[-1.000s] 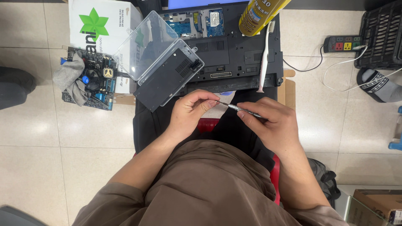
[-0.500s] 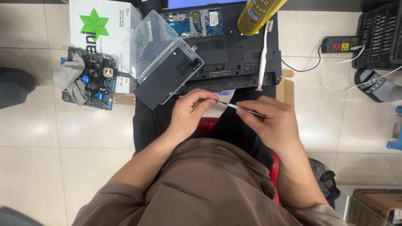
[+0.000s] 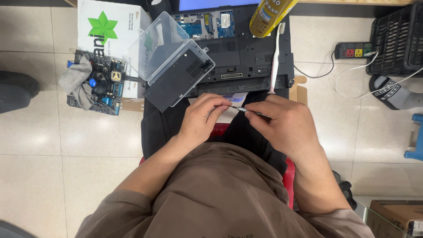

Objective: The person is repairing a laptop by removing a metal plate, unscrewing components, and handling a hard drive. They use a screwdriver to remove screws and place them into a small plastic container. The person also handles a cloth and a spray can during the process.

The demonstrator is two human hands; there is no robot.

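A slim screwdriver (image 3: 246, 111) is lying crosswise just below the opened laptop (image 3: 238, 61); the right hand (image 3: 282, 125) is gripping its handle, the left hand (image 3: 205, 119) pinching, seemingly, its tip.

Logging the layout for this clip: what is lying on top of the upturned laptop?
On the laptop lie a white toothbrush, a yellow spray can and an open clear plastic case overlapping its left corner. What the case covers there is hidden.

Informal electronics repair spot on a tiled floor (image 3: 35, 132): opened laptop (image 3: 246, 61) with exposed boards, bare motherboard (image 3: 103, 86), clear parts case (image 3: 165, 57), spray can (image 3: 269, 15), power strip (image 3: 354, 50), cleaning toothbrush (image 3: 275, 61).
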